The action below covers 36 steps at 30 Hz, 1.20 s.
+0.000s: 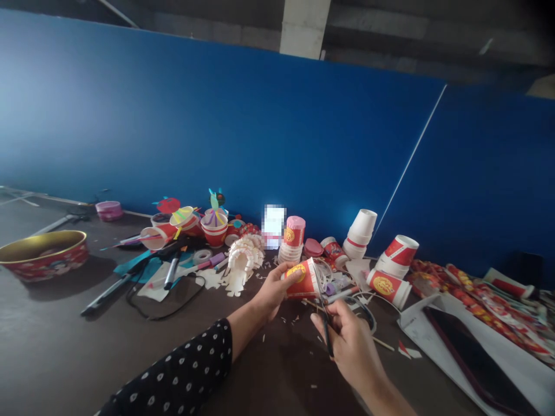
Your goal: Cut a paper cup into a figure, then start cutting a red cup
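Observation:
My left hand is wrapped round a red and white paper cup with a yellow emblem, tilted on its side with its rim to the right. In my right hand is a pair of scissors with dark handles. Its blades point up and lie against the cup's rim; whether they cut into the paper I cannot tell. Just behind the held cup stands a stack of cups with a pink top. Small paper scraps lie on the dark table under my hands.
A red tin bowl stands far left. Near it lie a utility knife, a marker and a black cord. Decorated cups and a cut-paper piece sit behind. More cups and a phone on white paper are right.

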{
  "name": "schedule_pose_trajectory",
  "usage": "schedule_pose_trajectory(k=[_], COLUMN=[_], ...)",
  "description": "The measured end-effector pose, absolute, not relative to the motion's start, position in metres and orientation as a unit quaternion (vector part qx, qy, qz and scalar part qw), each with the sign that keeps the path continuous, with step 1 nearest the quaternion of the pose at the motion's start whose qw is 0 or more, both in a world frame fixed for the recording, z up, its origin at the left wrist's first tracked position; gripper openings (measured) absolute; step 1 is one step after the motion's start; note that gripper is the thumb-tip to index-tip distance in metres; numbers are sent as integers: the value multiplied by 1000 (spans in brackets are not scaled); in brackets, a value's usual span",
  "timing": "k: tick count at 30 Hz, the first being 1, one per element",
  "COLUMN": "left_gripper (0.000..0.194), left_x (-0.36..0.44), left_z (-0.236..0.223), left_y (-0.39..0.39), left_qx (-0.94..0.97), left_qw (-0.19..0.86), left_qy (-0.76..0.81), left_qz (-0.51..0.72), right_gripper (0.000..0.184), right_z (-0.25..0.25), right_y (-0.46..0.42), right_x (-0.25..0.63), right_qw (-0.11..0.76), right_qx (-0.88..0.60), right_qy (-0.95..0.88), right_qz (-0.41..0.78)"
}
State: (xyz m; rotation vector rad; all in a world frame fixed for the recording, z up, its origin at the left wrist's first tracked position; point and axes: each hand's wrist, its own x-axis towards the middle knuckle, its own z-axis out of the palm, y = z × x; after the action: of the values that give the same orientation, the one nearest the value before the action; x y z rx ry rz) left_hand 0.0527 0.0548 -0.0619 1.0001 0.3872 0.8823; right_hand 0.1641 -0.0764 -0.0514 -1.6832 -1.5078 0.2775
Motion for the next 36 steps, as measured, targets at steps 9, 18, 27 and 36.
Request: schedule_pose_trajectory(k=[9, 18, 27, 36], left_gripper=[39, 39, 37, 35], left_x=[53, 56, 56, 54], left_z=[-64, -68, -65, -64], left_y=[58, 58, 53, 53], left_qx=[487, 527, 517, 538], left_qw=[740, 727, 731, 717], left_qy=[197, 172, 169, 178], left_qz=[420, 405, 412, 407], right_gripper=[13, 16, 16, 15], right_z=[-53, -51, -48, -49], right_y=[-75, -73, -73, -75], right_x=[168, 170, 168, 166], right_qw=[394, 420, 422, 433], right_qx=[-687, -682, -682, -676], right_qy=[-601, -590, -591, -591], right_qz=[103, 102, 89, 81])
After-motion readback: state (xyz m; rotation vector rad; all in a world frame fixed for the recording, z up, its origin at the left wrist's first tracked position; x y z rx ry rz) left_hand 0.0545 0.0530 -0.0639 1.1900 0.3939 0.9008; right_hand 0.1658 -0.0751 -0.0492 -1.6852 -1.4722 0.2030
